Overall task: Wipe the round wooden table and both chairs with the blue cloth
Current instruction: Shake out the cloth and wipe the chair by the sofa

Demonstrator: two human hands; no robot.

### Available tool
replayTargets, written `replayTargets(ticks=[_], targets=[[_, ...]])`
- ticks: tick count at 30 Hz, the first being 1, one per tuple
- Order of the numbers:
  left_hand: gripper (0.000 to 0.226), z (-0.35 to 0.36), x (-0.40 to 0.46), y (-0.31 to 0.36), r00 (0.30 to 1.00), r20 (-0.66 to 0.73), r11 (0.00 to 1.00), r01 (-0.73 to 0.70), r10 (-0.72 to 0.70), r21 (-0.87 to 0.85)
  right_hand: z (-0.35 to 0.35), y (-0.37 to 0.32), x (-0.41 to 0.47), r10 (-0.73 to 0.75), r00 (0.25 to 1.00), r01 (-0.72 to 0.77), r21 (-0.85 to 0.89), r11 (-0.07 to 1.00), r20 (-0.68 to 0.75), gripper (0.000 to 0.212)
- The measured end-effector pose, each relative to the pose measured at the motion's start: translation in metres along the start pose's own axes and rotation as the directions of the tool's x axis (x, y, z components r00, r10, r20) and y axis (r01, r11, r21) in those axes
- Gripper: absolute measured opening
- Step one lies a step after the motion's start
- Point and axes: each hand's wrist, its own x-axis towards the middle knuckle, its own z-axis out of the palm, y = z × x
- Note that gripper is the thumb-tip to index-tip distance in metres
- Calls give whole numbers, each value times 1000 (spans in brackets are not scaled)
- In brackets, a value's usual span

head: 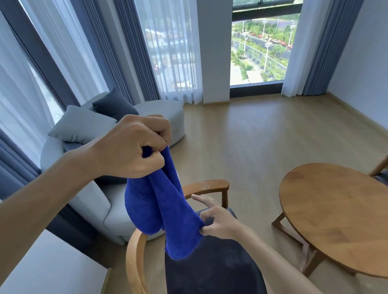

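At the centre of the frame the left hand [132, 147] is raised, its fingers curled tight around the bunched top of the blue cloth [160, 207], which hangs in folds. Lower down, the right hand [217, 222] pinches the cloth's lower edge between thumb and fingers, forefinger sticking out. Beneath them stands a wooden chair [204, 186] with a dark seat. The round wooden table [345, 217] sits at the lower right, a second chair [387, 159] partly visible behind it at the right edge. A grey sofa [92, 197] lies at left.
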Motion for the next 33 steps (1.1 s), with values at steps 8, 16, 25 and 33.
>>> replayTargets(ticks=[8, 16, 25, 33], targets=[[31, -15, -17, -1, 999, -50, 1000, -19, 20, 19, 3, -26, 17, -25, 974, 17, 38, 999, 225, 22], [28, -19, -45, -40, 996, -79, 989, 59, -48, 139, -23, -14, -9, -95, 995, 96, -73, 993, 13, 21], [34, -22, -56, -69, 984, -114, 959, 163, -140, 234, -68, -22, -31, -70, 991, 81, -99, 992, 113, 9], [39, -18, -67, -94, 980, -99, 948, 193, -173, 252, -105, -42, -45, -18, 986, 32, -83, 996, 163, 5]])
